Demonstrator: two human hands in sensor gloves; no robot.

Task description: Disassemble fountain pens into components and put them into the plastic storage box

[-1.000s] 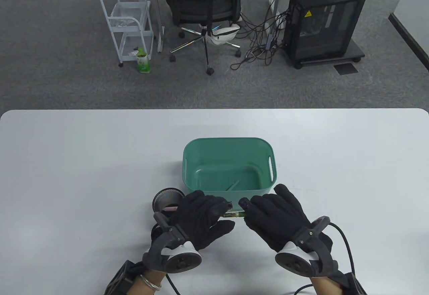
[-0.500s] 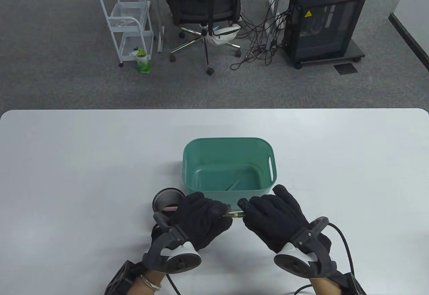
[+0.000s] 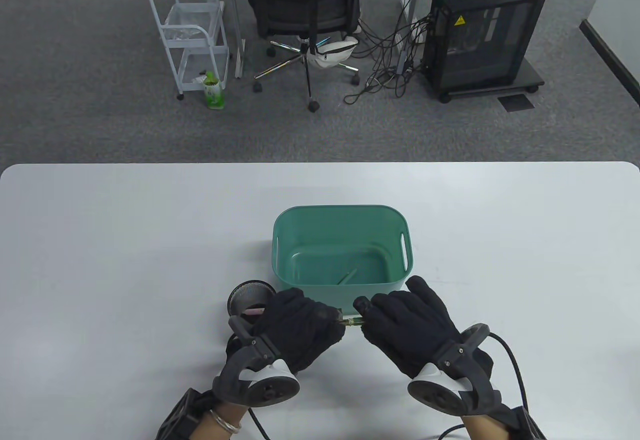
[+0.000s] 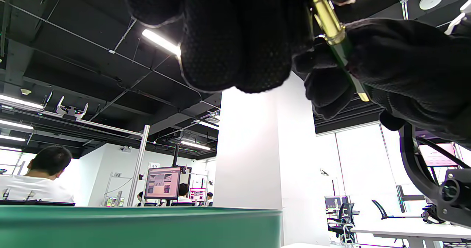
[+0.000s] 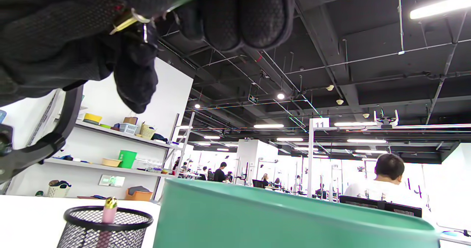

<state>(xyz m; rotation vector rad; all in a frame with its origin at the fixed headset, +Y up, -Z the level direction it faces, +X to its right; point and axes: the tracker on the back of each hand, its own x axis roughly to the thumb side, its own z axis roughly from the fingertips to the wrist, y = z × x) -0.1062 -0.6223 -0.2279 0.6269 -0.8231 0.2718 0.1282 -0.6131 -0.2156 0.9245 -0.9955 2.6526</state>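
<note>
Both gloved hands hold one green fountain pen [image 3: 351, 320] level just in front of the green storage box [image 3: 343, 215]. My left hand [image 3: 300, 327] grips its left end. My right hand [image 3: 405, 327] grips the green barrel. The left wrist view shows the pen's gold threaded part [image 4: 327, 18] between the two hands and the green barrel [image 4: 344, 56] in the right glove. In the right wrist view a gold ring [image 5: 125, 21] of the pen shows between the gloves. A green pen piece [image 3: 346, 277] lies on the box floor.
A black mesh pen cup [image 3: 250, 299] stands left of the box, holding a pink pen [image 5: 109, 211]. Beyond the table's far edge [image 3: 320, 163] are an office chair [image 3: 307, 15], a white cart [image 3: 192, 40] and a computer tower [image 3: 482, 35].
The left hand's fingers have curled in tighter around the pen's end, and the visible stretch of pen between the hands has shortened slightly. The box has not moved.
</note>
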